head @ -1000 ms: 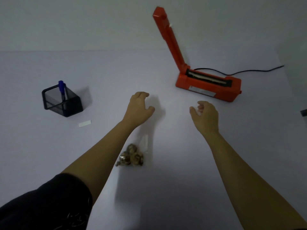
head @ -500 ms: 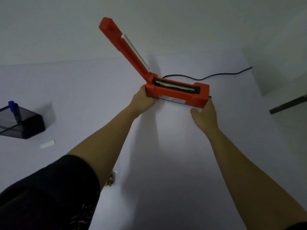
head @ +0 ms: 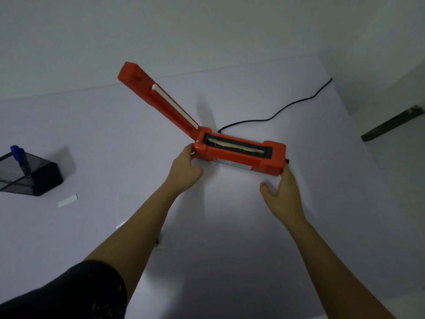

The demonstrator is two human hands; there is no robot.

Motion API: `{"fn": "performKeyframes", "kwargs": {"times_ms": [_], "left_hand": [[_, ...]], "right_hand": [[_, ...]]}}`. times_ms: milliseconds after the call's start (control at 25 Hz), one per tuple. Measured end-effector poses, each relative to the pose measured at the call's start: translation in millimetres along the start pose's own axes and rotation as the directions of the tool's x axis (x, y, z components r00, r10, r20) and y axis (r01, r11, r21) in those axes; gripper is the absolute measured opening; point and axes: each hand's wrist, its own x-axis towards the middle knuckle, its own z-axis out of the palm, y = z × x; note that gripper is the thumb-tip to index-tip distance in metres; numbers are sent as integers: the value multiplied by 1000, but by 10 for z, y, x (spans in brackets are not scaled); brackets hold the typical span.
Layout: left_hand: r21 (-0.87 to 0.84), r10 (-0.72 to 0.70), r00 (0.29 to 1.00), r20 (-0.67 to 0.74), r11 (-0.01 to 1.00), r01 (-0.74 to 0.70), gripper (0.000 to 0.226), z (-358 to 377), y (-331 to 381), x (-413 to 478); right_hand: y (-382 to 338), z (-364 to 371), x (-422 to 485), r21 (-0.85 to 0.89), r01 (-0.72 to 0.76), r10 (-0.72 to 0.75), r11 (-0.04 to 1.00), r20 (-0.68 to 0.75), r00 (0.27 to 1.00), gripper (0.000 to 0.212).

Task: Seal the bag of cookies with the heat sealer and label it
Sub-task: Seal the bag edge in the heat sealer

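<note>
your left hand [head: 185, 170] has its fingers curled against the hinge end of the red heat sealer [head: 239, 155], and your right hand [head: 284, 194] cups the far end, fingers wrapped behind it. the sealer sits mid-table [head: 115, 134], arm raised, cord [head: 276, 112] trailing back; the label [head: 67, 200] lies beside the pen holder [head: 30, 177] at left.

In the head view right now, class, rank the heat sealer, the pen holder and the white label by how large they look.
1. Heat sealer, largest, with its arm raised.
2. Pen holder, though the left frame edge cuts it off, so its full size is unsure.
3. Label, plainly the smallest.
</note>
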Motion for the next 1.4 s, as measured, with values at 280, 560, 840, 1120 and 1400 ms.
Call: {"fn": "performKeyframes", "kwargs": {"times_ms": [280,560,840,1120,1400], "left_hand": [[91,16,993,-117,996,-5,69,-217,-311,-256],[-23,-272,837,-475,955,297,56,-747,-1367,-1061],[-151,-431,787,-440,900,409,51,-680,-1588,-1174],[-336,-495,818,-294,855,396,40,-763,-1666,-1025],[-365,-231,968,-95,913,182,18,-818,-1728,-1076]], "right_hand": [[-40,122,-324,82,-257,269,963,-223,937,56],[-692,1067,-859,83,-225,183,971,351,918,29],[-1217,1734,-662,-81,-99,126,992,464,877,40],[-1190,1942,-587,8,-171,143,985,507,850,18],[-1010,1605,-537,167,-261,104,951,622,776,12]]}}
